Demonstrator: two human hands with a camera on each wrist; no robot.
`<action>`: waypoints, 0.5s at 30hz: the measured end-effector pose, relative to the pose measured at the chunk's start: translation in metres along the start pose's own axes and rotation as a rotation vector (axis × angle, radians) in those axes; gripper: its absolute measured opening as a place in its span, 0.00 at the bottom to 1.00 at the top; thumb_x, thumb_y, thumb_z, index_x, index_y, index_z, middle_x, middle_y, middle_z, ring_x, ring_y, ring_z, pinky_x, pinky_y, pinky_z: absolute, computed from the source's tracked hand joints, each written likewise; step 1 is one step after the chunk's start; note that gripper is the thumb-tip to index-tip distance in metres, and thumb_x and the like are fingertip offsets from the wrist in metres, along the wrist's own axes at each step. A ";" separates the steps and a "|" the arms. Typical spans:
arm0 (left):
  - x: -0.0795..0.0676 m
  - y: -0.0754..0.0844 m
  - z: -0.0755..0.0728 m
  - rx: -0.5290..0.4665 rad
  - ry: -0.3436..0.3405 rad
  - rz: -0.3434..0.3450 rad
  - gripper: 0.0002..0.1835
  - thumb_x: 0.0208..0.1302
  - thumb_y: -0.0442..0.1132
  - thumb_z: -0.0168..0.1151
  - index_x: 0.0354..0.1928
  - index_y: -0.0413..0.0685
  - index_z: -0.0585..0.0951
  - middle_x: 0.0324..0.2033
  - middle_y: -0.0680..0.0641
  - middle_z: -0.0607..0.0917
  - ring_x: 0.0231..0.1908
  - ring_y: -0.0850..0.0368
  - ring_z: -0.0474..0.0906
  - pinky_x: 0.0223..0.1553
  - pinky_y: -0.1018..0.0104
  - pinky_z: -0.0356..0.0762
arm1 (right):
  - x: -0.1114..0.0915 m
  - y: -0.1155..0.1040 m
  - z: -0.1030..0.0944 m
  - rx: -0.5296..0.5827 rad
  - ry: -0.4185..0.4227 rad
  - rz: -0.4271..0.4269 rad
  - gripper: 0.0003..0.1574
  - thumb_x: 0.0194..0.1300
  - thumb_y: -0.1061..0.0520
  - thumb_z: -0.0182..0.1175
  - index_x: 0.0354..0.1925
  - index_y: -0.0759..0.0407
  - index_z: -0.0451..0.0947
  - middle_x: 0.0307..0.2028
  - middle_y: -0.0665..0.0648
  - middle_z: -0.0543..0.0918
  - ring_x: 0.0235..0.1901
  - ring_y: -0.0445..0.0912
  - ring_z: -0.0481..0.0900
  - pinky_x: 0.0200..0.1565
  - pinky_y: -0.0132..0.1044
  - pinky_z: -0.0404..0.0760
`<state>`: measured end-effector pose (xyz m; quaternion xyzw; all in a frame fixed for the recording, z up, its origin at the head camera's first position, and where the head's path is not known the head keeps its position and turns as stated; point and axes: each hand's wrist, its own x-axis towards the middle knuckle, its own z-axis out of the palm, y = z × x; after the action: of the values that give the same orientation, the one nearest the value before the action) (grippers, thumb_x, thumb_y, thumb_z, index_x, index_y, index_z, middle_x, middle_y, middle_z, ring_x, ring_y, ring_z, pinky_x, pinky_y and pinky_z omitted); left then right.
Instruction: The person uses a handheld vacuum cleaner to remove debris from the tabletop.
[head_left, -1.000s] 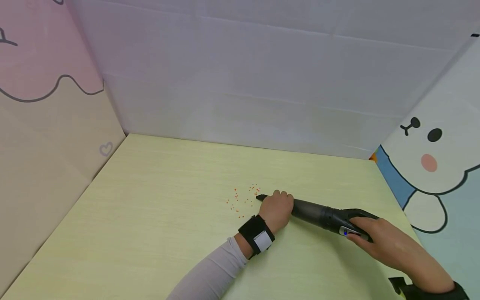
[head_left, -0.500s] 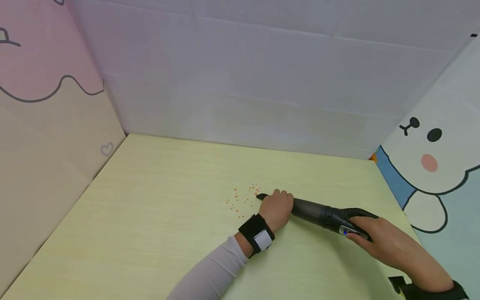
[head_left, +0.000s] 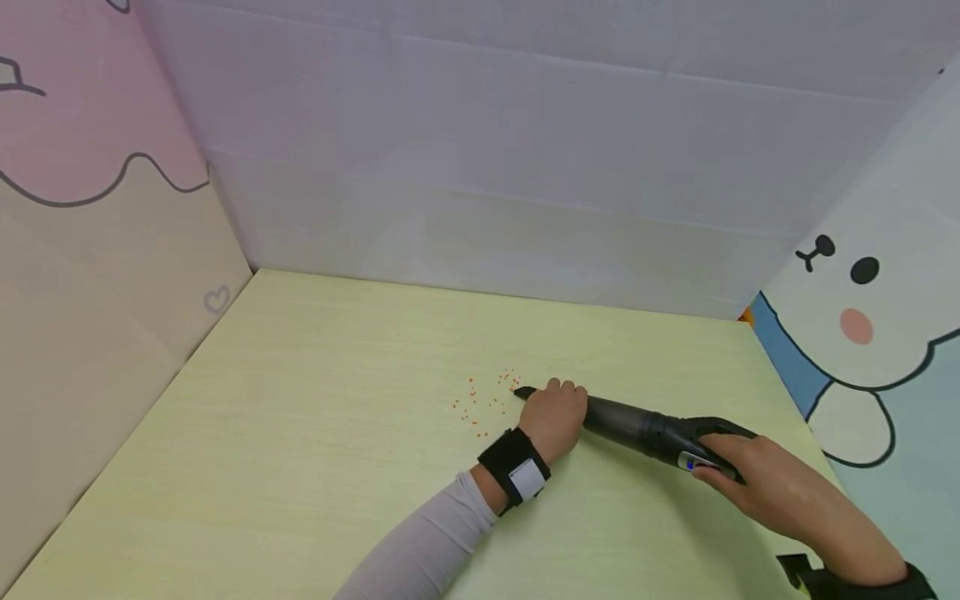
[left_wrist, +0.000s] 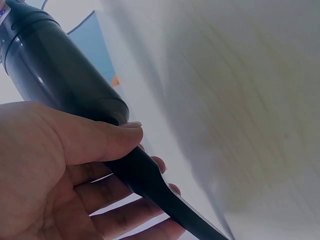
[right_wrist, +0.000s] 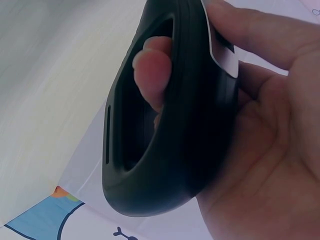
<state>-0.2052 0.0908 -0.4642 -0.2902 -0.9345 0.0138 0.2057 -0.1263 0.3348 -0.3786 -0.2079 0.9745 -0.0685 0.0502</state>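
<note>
Barely anything's shifted vs. the earlier head frames: just the drawing at right edge slid a hair left; hands & vac look same. Vac (handheld, by its looks) slants from center to lower right, L hand w/ thumb & fingers round its slim nozzle, R hand gripping the handle, fingertips in the loop. Nozzle tip's just beside the nearest orange specks on the worktop. Best approx.: tip low, slow passes left thru the scatter, w/o flicking specks. Can't tell if tip touches worktop or power's on; L hand hides most of nozzle, L wrist view crops tip.
</note>
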 end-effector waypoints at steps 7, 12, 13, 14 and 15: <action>0.001 0.000 0.003 -0.001 0.006 -0.001 0.05 0.60 0.43 0.58 0.28 0.52 0.78 0.22 0.54 0.75 0.23 0.61 0.70 0.14 0.74 0.65 | 0.000 0.000 0.000 -0.004 0.011 -0.012 0.11 0.60 0.47 0.59 0.37 0.50 0.74 0.22 0.40 0.68 0.21 0.34 0.63 0.26 0.34 0.66; 0.002 0.000 0.002 -0.011 -0.007 -0.002 0.05 0.61 0.42 0.58 0.30 0.52 0.78 0.22 0.54 0.76 0.23 0.60 0.70 0.14 0.73 0.67 | 0.000 0.000 -0.001 -0.004 0.008 -0.008 0.11 0.61 0.47 0.59 0.38 0.50 0.74 0.23 0.40 0.68 0.22 0.34 0.63 0.26 0.34 0.66; 0.003 0.000 0.002 -0.013 -0.010 -0.003 0.05 0.61 0.42 0.58 0.30 0.52 0.78 0.22 0.54 0.76 0.24 0.60 0.71 0.15 0.73 0.67 | 0.000 0.000 -0.001 -0.004 0.009 -0.009 0.11 0.61 0.47 0.59 0.38 0.50 0.74 0.22 0.40 0.68 0.21 0.34 0.63 0.26 0.34 0.66; 0.003 0.000 0.002 -0.015 -0.013 -0.004 0.05 0.61 0.42 0.58 0.30 0.52 0.78 0.23 0.54 0.76 0.24 0.60 0.71 0.15 0.73 0.68 | 0.000 0.000 -0.001 -0.004 0.012 -0.010 0.11 0.61 0.47 0.59 0.38 0.50 0.74 0.22 0.40 0.68 0.21 0.34 0.63 0.26 0.34 0.66; 0.003 0.000 0.001 -0.015 -0.014 -0.005 0.05 0.61 0.42 0.58 0.30 0.52 0.78 0.23 0.54 0.76 0.24 0.60 0.71 0.15 0.73 0.68 | 0.001 0.001 -0.001 -0.005 0.014 -0.012 0.11 0.61 0.47 0.59 0.38 0.50 0.73 0.22 0.40 0.68 0.21 0.34 0.63 0.26 0.34 0.66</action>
<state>-0.2080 0.0922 -0.4644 -0.2891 -0.9368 0.0084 0.1969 -0.1271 0.3353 -0.3780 -0.2135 0.9736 -0.0680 0.0423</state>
